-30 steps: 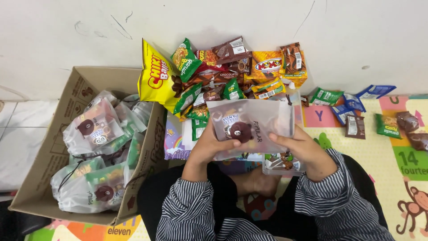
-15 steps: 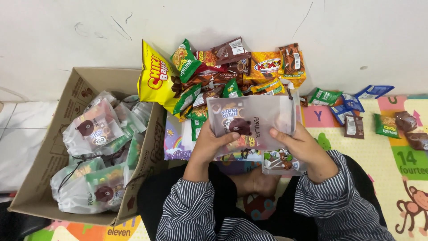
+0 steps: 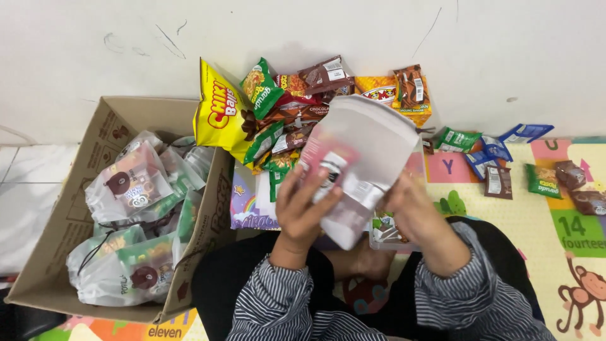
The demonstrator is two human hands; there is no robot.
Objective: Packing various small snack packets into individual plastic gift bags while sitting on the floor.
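A plain white wall (image 3: 126, 38) with faint scuffs rises behind. Pale floor tiles (image 3: 19, 202) meet a colourful foam play mat (image 3: 543, 221).

So the frosted white pouch (image 3: 363, 158) is up in the air, tilted, its far end pointing up toward the snack pile and its near end down toward the lap. It's semi-see-through plastic with a pink patch and a dark round snack showing through on its left side. It looks blurry, so finer detail is hard to make out. It's pinched on both sides, one hand at its left edge, one at its lower right.
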